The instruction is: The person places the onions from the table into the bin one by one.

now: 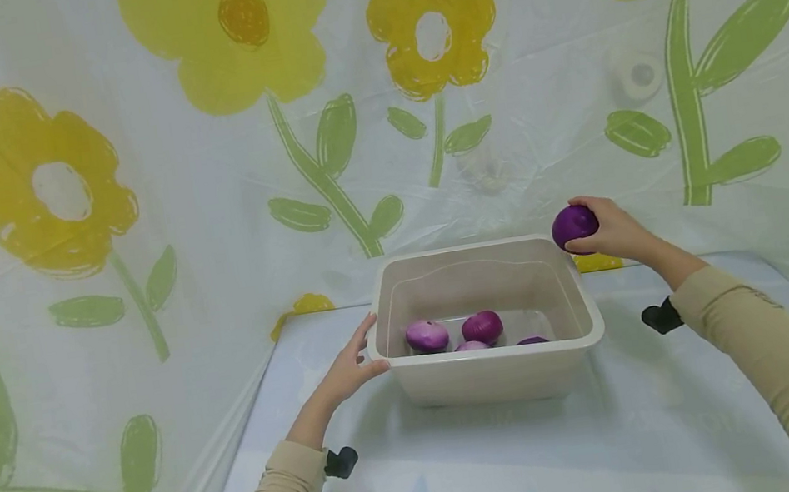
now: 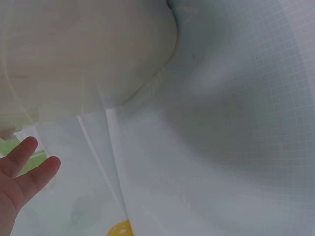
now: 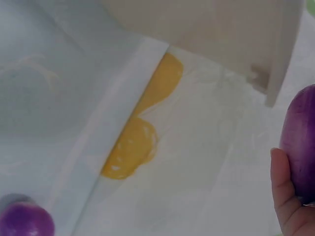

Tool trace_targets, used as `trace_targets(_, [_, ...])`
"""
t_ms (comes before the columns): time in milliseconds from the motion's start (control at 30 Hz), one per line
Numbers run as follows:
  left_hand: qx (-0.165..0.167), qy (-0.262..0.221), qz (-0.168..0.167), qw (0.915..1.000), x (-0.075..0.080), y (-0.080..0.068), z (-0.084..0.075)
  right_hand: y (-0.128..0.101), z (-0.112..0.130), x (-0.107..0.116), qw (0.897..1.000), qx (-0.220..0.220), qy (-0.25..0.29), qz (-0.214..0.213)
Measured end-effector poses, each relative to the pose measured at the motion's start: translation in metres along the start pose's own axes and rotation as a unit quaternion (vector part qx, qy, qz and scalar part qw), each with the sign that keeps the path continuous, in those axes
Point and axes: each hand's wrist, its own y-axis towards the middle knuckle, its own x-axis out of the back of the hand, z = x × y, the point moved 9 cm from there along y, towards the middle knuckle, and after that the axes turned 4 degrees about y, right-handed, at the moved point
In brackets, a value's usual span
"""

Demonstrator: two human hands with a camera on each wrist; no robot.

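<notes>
Sheeting of white plastic printed with big yellow flowers and green stems (image 1: 135, 232) hung behind and to the sides, the largest thing in view. Below it lay one pale, faintly gridded surface (image 1: 516, 464), also covered in plastic film. On that surface stood one beige rectangular plastic tub (image 1: 492, 375), upright, its rim rounded at the corners.

Two arms in tan sleeves reached in from the near edge, each with a small black clip-like mount at the wrist. The left hand (image 1: 347, 370) rested against the tub's left rim with fingers nearly straight, gripping nothing; the left wrist view showed two relaxed fingertips (image 2: 29, 162) beside the tub's outer wall. The right hand (image 1: 608, 231) was raised just past the tub's far right corner, its fingers curled round one dark purple round onion (image 1: 573, 226), so that grip was closed on it, holding it above rim level and slightly outside the tub's corner. The right wrist view showed the same onion's edge against the thumb.

Inside the tub, four more purple onions (image 1: 481, 326) could be counted: two well in view side by side near the middle, one paler than the other, and two more mostly hidden behind the near wall. That made five onions in the head view. The right wrist view also showed a purple round object (image 3: 24, 221) low in its corner; I could not tell what it was.
</notes>
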Motion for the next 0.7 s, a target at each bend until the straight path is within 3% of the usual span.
trace_targets(100, [0.001,0.008,-0.006,1.0000,-0.001,0.006,0.016,0.002,0.013,-0.003,1.000,0.007,0.001,0.010])
trace_targets(167, [0.005,0.009,-0.004,0.9999,-0.001,0.006,0.017,0.004,0.023,-0.005,1.000,0.020,-0.001,0.016])
trace_targets(467, [0.007,-0.009,0.007,0.9999,0.001,-0.003,-0.009,0.008,0.062,-0.020,0.997,0.062,-0.014,0.047])
trace_targets(700, [0.008,0.004,-0.001,1.0000,-0.002,0.006,0.016,0.006,0.085,-0.036,0.992,0.081,-0.029,0.088])
